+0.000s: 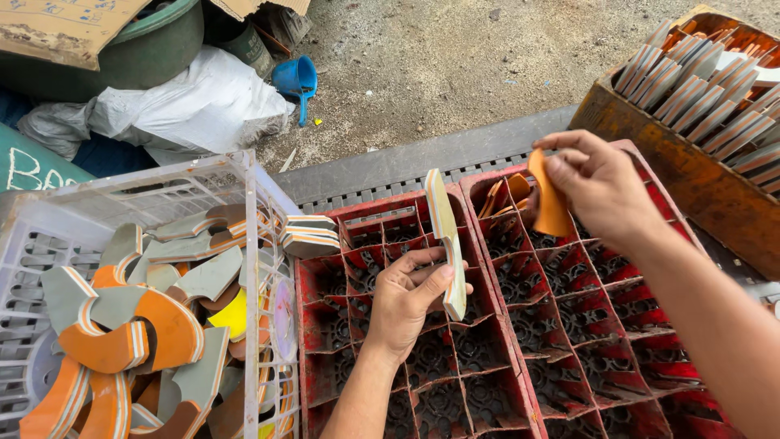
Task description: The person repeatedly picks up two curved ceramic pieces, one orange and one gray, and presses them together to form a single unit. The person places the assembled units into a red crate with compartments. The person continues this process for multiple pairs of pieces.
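Two red compartment crates [455, 382] fill the lower centre of the frame; a white basket [162, 195] of curved offcuts sits lower left. Left hand [406, 297], grip closed on a layered strip [447, 240], centre frame. Right hand [597, 183], grip pinching an orange piece [552, 203], upper right of centre.

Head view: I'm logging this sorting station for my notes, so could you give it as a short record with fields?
left hand: holds a layered foam strip on edge over the left red crate
right hand: pinches an orange curved piece above the right red crate
white basket: holds grey and orange curved offcuts
wooden box: rows of layered pieces
ground: blue cup
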